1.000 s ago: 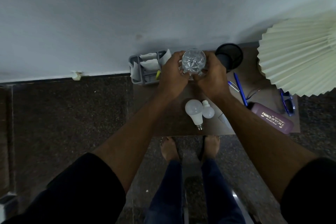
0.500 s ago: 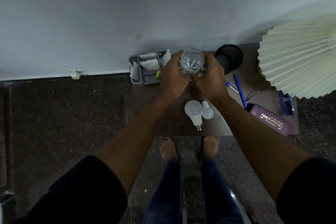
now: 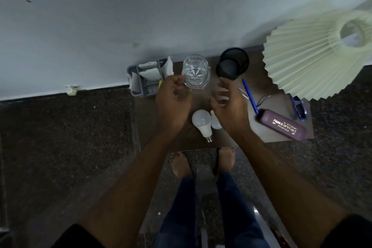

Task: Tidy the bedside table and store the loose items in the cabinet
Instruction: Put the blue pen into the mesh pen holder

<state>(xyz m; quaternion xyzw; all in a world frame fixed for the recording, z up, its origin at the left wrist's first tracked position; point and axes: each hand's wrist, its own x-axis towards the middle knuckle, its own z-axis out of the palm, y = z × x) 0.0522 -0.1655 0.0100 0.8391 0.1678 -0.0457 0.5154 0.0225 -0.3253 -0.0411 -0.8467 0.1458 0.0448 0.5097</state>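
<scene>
A clear cut glass point(image 3: 194, 70) stands upright at the back of the brown bedside table point(image 3: 277, 106), against the wall. My left hand point(image 3: 173, 98) hovers just in front of it with loosely curled fingers, holding nothing. My right hand point(image 3: 229, 104) is to the glass's right, fingers relaxed and empty, partly covering a small white bulb point(image 3: 215, 124). A larger white bulb point(image 3: 202, 122) lies between my wrists. A blue pen point(image 3: 250, 95), a purple spectacle case point(image 3: 282, 127) and blue glasses point(image 3: 300, 109) lie at the right.
A grey caddy point(image 3: 145, 84) with crumpled tissues sits at the table's back left. A black mesh cup point(image 3: 233, 63) stands right of the glass. A pleated cream lampshade point(image 3: 314, 56) overhangs the right side. Dark stone floor and my bare feet point(image 3: 201, 162) lie below the table's front edge.
Both hands held the glass before; now they have let go and drawn back toward me, leaving the glass standing near the wall.
</scene>
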